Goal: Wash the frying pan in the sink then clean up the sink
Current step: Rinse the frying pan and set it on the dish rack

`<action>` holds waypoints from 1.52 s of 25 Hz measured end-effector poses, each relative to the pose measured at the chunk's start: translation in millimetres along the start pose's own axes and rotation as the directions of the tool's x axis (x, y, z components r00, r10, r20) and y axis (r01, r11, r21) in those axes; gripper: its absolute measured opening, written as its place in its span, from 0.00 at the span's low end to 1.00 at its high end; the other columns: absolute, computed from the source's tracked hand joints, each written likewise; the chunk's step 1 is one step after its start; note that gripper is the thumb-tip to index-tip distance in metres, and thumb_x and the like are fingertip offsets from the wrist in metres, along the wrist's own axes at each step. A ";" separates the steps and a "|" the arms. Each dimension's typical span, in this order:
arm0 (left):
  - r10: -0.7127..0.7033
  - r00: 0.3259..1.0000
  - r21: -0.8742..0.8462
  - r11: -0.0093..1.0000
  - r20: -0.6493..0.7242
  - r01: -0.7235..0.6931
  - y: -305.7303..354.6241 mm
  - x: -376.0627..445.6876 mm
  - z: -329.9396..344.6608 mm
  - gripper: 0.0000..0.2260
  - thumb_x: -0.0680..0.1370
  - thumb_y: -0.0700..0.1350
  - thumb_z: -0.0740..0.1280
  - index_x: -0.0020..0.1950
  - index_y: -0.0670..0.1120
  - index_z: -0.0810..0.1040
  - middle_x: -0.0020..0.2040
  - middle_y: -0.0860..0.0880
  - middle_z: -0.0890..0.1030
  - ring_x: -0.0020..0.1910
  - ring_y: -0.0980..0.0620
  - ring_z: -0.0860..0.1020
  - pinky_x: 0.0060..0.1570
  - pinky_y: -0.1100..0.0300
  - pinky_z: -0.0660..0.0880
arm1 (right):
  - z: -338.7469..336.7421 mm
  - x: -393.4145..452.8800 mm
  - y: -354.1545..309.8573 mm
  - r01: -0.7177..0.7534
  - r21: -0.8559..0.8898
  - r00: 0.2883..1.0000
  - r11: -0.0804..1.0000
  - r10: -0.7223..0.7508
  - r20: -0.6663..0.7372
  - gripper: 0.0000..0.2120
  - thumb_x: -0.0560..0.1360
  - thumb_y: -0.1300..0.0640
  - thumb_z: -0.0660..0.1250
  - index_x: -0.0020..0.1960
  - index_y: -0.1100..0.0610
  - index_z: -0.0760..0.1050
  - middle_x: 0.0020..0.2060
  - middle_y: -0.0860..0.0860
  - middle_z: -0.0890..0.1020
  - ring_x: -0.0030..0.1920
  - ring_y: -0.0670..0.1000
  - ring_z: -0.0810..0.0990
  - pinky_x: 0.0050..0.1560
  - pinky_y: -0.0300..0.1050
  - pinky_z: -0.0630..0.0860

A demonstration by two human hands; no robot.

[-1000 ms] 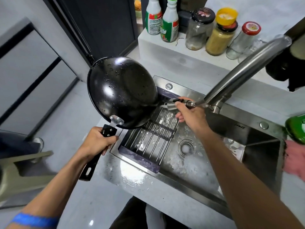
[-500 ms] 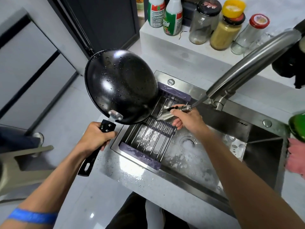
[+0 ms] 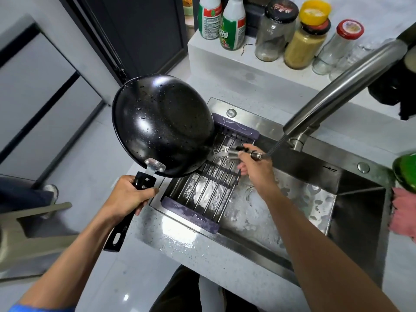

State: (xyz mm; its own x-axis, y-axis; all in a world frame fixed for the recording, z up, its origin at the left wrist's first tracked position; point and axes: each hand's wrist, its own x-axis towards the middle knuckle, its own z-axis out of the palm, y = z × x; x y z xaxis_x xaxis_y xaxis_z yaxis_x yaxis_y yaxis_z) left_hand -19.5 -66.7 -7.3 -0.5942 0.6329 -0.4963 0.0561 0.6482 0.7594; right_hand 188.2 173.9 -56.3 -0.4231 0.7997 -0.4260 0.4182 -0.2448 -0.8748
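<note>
Frying pan [image 3: 162,124]: black, beaded with water drops, held tilted in the air with its underside toward the camera, over the left end of the sink and the counter edge.
Left hand [image 3: 129,195]: fingers wrapped tight around the pan's black handle [image 3: 126,219], close to where the handle meets the metal bracket.
Right hand [image 3: 256,165]: fingers curled around the pull-out spray head [image 3: 244,152], which points toward the lower rim of the pan; water shows as a blur at the nozzle.
Hose [image 3: 275,146]: runs from the spray head up into the mouth of the steel faucet [image 3: 342,91], which arches over the sink from the right rear.
Sink [image 3: 360,199]: stainless steel, wet, with patches of foam across the basin floor.
Drying rack [image 3: 209,183]: wire bars with purple ends, spanning the left part of the sink from front rim to back rim, directly under the pan's lower edge.
Counter [image 3: 180,248]: speckled white, wet and shiny just in front of the rack.
Back ledge: two squeeze bottles [image 3: 221,21] and several jars [image 3: 304,39] stand in a row.
Right edge: a green bottle [image 3: 405,174] above a pink cloth [image 3: 403,212], beside the sink.
</note>
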 end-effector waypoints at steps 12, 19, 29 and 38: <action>-0.008 0.997 -0.046 0.999 0.072 0.012 -14.2 -13.1 7.6 0.16 0.74 0.33 0.69 0.28 0.40 0.70 0.23 0.41 0.71 0.20 0.49 0.66 0.21 0.62 0.63 | -14.1 2.9 19.9 0.055 0.041 0.971 0.998 -0.044 -0.237 0.17 0.78 0.51 0.68 0.66 0.41 0.74 0.44 0.56 0.85 0.45 0.56 0.84 0.50 0.60 0.83; -0.054 0.983 -0.040 0.997 0.173 0.062 -25.0 -11.5 52.9 0.14 0.73 0.33 0.70 0.28 0.41 0.74 0.23 0.42 0.73 0.19 0.50 0.68 0.20 0.63 0.65 | -82.9 -21.2 60.5 0.038 -0.038 0.939 0.999 -0.049 -0.341 0.21 0.76 0.51 0.70 0.68 0.49 0.75 0.47 0.56 0.86 0.46 0.56 0.85 0.50 0.60 0.82; -0.130 0.981 0.000 0.991 0.142 0.131 -56.3 3.8 80.7 0.07 0.70 0.31 0.71 0.33 0.36 0.77 0.24 0.44 0.75 0.21 0.50 0.70 0.22 0.63 0.66 | -143.4 -29.9 81.0 0.026 -0.061 0.935 0.998 -0.046 -0.353 0.19 0.77 0.61 0.70 0.67 0.53 0.75 0.48 0.61 0.84 0.40 0.53 0.82 0.46 0.53 0.80; 0.025 0.958 0.425 0.899 -0.286 0.104 -91.5 8.6 104.9 0.15 0.71 0.57 0.72 0.49 0.49 0.75 0.48 0.49 0.77 0.50 0.45 0.74 0.50 0.48 0.74 | -137.2 -31.3 84.8 0.054 -0.079 0.946 0.995 -0.076 -0.315 0.15 0.71 0.50 0.70 0.57 0.39 0.77 0.44 0.54 0.86 0.38 0.53 0.84 0.46 0.59 0.82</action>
State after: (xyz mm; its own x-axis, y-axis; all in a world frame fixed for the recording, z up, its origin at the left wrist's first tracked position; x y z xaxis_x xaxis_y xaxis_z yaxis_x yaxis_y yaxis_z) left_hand 54.4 -76.2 -125.2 -0.7975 0.5010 -0.3362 0.3298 0.8286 0.4524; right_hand 347.2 203.3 -85.5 -0.1791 0.9477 -0.2642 0.4568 -0.1578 -0.8755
